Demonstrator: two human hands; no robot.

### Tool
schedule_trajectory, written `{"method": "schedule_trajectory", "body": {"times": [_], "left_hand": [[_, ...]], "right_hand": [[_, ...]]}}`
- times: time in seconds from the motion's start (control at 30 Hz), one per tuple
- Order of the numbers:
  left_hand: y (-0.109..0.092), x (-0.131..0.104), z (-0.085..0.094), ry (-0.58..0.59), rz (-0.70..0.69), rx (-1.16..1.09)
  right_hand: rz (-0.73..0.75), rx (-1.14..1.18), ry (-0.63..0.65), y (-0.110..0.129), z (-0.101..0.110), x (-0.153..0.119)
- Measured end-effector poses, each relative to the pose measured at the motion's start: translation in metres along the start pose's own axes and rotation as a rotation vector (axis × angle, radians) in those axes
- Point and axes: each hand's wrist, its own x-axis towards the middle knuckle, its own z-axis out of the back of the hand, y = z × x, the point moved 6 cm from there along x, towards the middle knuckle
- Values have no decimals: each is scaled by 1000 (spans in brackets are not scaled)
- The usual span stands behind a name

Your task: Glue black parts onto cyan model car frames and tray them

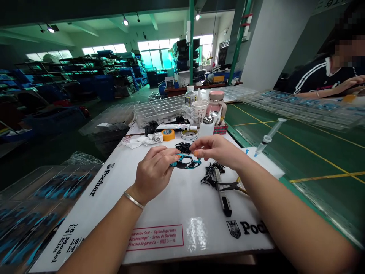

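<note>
My left hand (155, 171) is closed on the left end of a blue-and-black plastic model part (189, 163) with openings in it, held above the white board. Close to the part's right end, my right hand (213, 150) has thumb and forefinger drawn together; whatever may be between them is too small to make out. Behind the part lies a pile of small black pieces (184, 147). A second cluster of black pieces (209, 177) is below my right hand. Beside it are a utility knife (223, 194) and pliers (229, 186), partly hidden by my right forearm.
At the back stand a white dispenser bottle (207, 127), a pink-lidded jar (216, 101), an orange tape roll (168, 134) and a clear divided tray (159, 110). A syringe (269, 137) stands at right. Trays of blue parts (54, 190) lie left. A co-worker (327, 76) sits across.
</note>
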Motion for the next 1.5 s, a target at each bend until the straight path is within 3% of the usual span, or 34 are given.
{"method": "schedule_trajectory", "body": {"times": [0.1, 0.2, 0.3, 0.4, 0.63, 0.93, 1.2, 1.5], "left_hand": [[20, -5, -3, -7, 225, -115], [51, -17, -12, 11, 606, -307], [72, -29, -19, 22, 881, -425], [77, -33, -24, 29, 996, -539], [66, -34, -34, 118, 1089, -763], [65, -37, -40, 119, 1164, -912], [62, -38, -39, 166, 1224, -911], [65, -41, -38, 169, 1239, -921]], "right_hand": [[-82, -317, -75, -18, 19, 3], [-162, -628, -80, -38, 29, 5], [-216, -692, -13, -56, 26, 6], [-258, -744, 42, -67, 21, 6], [-283, -817, 51, -65, 18, 8], [-161, -644, -154, -32, 28, 6], [-147, -142, -115, -26, 18, 6], [-44, -192, -18, -26, -1, 10]]}}
